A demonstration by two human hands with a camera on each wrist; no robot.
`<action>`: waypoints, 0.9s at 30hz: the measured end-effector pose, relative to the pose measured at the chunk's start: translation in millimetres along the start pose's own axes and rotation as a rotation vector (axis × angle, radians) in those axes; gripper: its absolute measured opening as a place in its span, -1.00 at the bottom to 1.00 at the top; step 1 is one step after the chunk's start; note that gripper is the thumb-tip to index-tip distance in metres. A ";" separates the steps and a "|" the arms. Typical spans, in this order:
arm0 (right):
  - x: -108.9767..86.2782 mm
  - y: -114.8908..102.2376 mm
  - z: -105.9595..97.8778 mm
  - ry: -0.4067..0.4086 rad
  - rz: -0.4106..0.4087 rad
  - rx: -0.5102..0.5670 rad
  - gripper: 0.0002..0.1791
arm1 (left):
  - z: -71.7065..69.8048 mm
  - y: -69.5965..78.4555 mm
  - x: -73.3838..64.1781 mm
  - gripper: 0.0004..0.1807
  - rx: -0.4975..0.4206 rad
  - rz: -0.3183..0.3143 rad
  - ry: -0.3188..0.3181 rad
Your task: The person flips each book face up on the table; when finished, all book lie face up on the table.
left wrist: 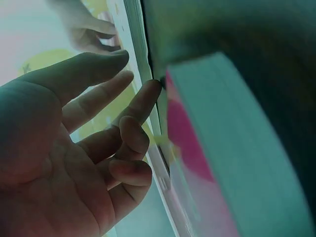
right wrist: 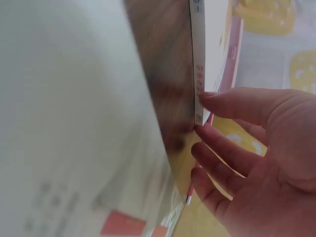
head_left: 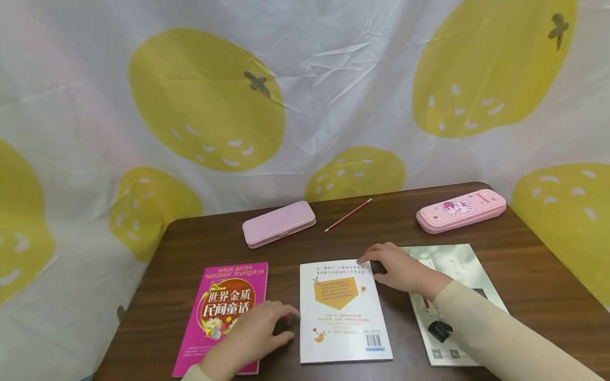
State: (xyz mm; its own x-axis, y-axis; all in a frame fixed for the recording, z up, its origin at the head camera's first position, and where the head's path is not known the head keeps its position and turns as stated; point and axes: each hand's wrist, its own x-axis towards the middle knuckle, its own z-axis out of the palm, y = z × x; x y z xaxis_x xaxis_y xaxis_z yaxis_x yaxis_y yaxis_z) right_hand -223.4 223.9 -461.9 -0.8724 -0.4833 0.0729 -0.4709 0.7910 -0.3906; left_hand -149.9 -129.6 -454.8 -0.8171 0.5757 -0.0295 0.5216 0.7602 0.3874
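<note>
A white book with an orange printed panel lies flat on the table between my hands. My right hand is at its far right corner; in the right wrist view the thumb touches the spine and a fingertip is right at the corner. My left hand is beside the book's left edge with loosely bent fingers, above a magenta book that it partly covers. Under my right forearm lies a pale green book, partly hidden by the sleeve.
Toward the back of the brown table lie a plain pink pencil case, a red pencil and a pink pencil case with a rabbit print. A curtain with yellow fruit shapes hangs behind the table.
</note>
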 end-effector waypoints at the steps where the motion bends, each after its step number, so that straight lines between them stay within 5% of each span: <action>1: -0.1 1.1 -0.4 -0.005 -0.005 0.005 -0.54 | 0.7 1.2 0.1 -0.70 0.005 0.003 -0.008; 15: 0.7 6.8 2.4 -0.007 -0.016 0.019 -0.50 | 10.3 13.6 0.8 -0.62 0.038 0.032 -0.009; 27: 3.2 4.4 2.2 0.028 -0.003 0.060 -0.50 | 12.6 17.9 1.6 -0.59 -0.030 -0.045 -0.001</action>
State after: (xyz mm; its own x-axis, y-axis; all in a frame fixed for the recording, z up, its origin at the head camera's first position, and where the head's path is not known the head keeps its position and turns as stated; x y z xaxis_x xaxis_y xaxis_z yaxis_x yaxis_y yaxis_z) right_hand -228.0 225.0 -465.4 -0.8744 -0.4748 0.0995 -0.4660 0.7651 -0.4444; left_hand -138.8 -111.4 -459.6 -0.8395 0.5411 -0.0486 0.4764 0.7762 0.4129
